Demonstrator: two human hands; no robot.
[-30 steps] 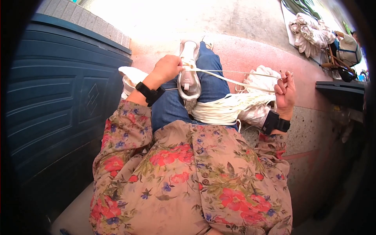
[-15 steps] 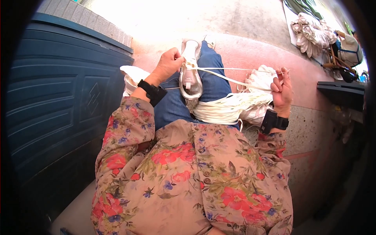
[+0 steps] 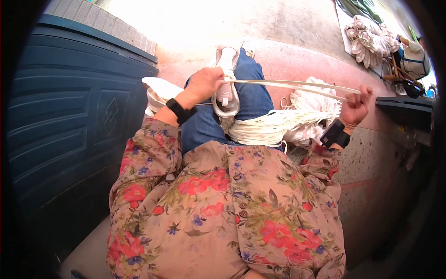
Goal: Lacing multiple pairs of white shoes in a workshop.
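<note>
A pale sneaker (image 3: 228, 59) rests between my knees, its toe pointing away from me and its opening toward me. My left hand (image 3: 207, 83) is closed at its laced upper, with the fingertips partly hidden. From that spot a white shoelace (image 3: 297, 84) stretches to the right in two strands. At its far end my right hand (image 3: 357, 107) is closed around the lace, out beyond my right leg. Across my right thigh lies a thick bundle of cream laces (image 3: 260, 129).
Another white shoe (image 3: 160, 89) lies by my left leg. More white shoes (image 3: 312, 93) are piled beyond the lace bundle. A blue panelled door (image 3: 65, 107) stands close on the left. At the far right are a heap of pale shoes (image 3: 367, 42) and a dark ledge (image 3: 404, 108).
My right hand has moved outward to the right and a little down, drawing the lace strands longer and straighter. My left hand has shifted slightly right and nearer me over the shoe.
</note>
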